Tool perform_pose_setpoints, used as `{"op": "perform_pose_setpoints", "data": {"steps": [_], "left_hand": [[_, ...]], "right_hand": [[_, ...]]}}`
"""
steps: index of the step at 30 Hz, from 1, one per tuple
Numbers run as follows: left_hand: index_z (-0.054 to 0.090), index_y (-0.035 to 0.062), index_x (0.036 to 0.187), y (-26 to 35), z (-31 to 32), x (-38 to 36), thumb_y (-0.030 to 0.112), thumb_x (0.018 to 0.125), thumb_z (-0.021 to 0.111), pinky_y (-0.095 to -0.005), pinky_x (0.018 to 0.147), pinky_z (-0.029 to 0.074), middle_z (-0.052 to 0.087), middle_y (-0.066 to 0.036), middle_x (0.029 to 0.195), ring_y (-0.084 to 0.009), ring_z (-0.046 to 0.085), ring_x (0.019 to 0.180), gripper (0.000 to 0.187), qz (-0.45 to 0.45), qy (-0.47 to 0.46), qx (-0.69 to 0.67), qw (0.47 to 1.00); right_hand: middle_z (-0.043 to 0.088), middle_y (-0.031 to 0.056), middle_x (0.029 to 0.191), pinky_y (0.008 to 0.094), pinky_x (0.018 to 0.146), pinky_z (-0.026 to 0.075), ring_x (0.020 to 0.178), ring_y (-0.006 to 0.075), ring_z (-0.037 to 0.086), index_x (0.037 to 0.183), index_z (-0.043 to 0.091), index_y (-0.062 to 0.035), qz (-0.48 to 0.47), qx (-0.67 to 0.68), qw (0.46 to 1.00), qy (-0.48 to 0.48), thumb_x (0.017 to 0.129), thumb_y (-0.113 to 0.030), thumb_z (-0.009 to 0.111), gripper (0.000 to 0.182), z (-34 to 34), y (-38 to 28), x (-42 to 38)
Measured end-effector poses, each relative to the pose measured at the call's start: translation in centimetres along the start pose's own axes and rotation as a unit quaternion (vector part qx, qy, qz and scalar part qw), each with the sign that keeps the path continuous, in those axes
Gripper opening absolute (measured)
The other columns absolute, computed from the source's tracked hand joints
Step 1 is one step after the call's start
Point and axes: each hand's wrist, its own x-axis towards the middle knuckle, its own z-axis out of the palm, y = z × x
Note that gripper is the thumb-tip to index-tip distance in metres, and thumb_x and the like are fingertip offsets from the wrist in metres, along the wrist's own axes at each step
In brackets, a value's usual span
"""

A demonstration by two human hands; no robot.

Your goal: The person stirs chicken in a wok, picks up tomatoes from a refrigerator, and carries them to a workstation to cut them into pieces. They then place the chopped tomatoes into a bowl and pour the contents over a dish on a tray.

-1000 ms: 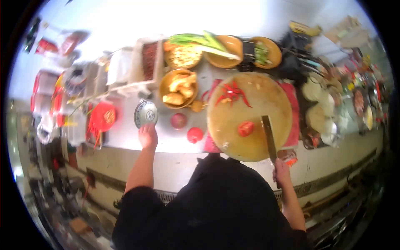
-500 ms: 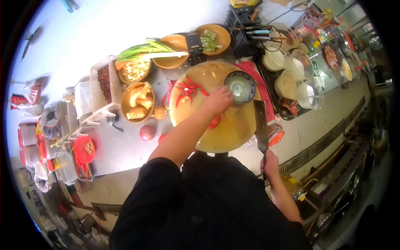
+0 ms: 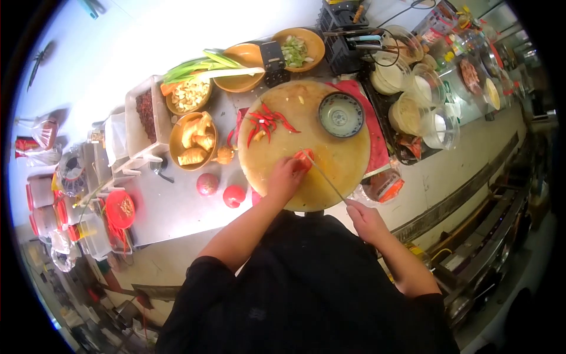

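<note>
On the round cutting board [image 3: 274, 165], my left hand [image 3: 287, 175] has its fingers closed on a red tomato [image 3: 305, 158]. A cleaver [image 3: 328, 180] is held by its handle in my right hand [image 3: 364, 219], its blade edge-on with the tip at the tomato's right side. Red chilies [image 3: 266, 123] lie at the board's upper left. The patterned bowl [image 3: 341, 115] stands at its upper right, with its inside visible. Another tomato [image 3: 234, 196] and a red onion [image 3: 207, 184] are on the metal table left of the board.
A ginger bowl [image 3: 194, 141], a garlic bowl [image 3: 190, 95] and green onions [image 3: 206, 68] stand at the upper left. A knife rack [image 3: 342, 44] is behind the board. Tubs [image 3: 407, 115] line the right side. A red plate [image 3: 120, 210] lies far left.
My left hand has moved from beside the patterned bowl down to the tomato. My right hand has brought the cleaver left from beside the board to the tomato.
</note>
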Motion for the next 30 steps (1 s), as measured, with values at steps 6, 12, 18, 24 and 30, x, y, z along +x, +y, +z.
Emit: {"op": "perform_pose_setpoints", "data": {"steps": [6,12,18,24,30], "left_hand": [[0.063,0.0048,0.104,0.5,-0.2,0.3,0.013,0.080,0.068,-0.0409,0.084,0.050,0.060,-0.013,0.110,-0.0335,0.059,0.099,0.026,0.057,0.027,0.092,0.994],[0.064,0.0048,0.101,-1.5,-0.1,0.6,0.012,0.080,0.067,-0.0411,0.084,0.050,0.061,-0.013,0.106,-0.0335,0.059,0.098,0.022,0.123,0.050,0.069,0.989],[0.066,0.0041,0.100,-1.7,0.0,1.4,0.011,0.079,0.068,-0.0417,0.083,0.051,0.063,-0.014,0.105,-0.0339,0.061,0.096,0.023,0.137,0.042,0.094,0.985],[0.066,0.0034,0.100,-1.0,-0.3,0.5,0.012,0.078,0.069,-0.0415,0.085,0.050,0.062,-0.013,0.102,-0.0338,0.060,0.097,0.024,0.107,0.032,0.087,0.990],[0.066,0.0032,0.101,-0.9,0.5,0.4,0.014,0.078,0.070,-0.0407,0.084,0.050,0.061,-0.013,0.105,-0.0328,0.059,0.098,0.026,0.103,0.067,0.046,0.991]], "right_hand": [[0.065,0.0258,0.108,0.0430,0.088,0.048,0.103,0.0417,0.062,0.117,0.063,-0.0021,0.000,-0.081,0.997,-0.003,0.099,-0.038,0.044,0.044,1.7,-0.2,5.3],[0.064,0.0261,0.108,0.0419,0.088,0.048,0.104,0.0404,0.062,0.117,0.062,0.0002,-0.008,-0.046,0.999,-0.001,0.099,-0.038,0.043,0.046,0.3,-0.3,3.9],[0.065,0.0265,0.106,0.0410,0.088,0.048,0.102,0.0408,0.062,0.118,0.062,0.0010,-0.007,-0.065,0.998,-0.015,0.099,-0.037,0.044,0.046,1.5,0.0,4.3],[0.065,0.0269,0.105,0.0414,0.088,0.048,0.103,0.0419,0.062,0.118,0.062,0.0002,0.016,-0.065,0.997,-0.027,0.099,-0.038,0.044,0.046,1.0,-1.2,4.4],[0.064,0.0268,0.106,0.0430,0.089,0.047,0.103,0.0421,0.061,0.117,0.063,-0.0015,-0.012,-0.086,0.996,-0.002,0.100,-0.039,0.043,0.046,1.8,0.9,3.8]]}}
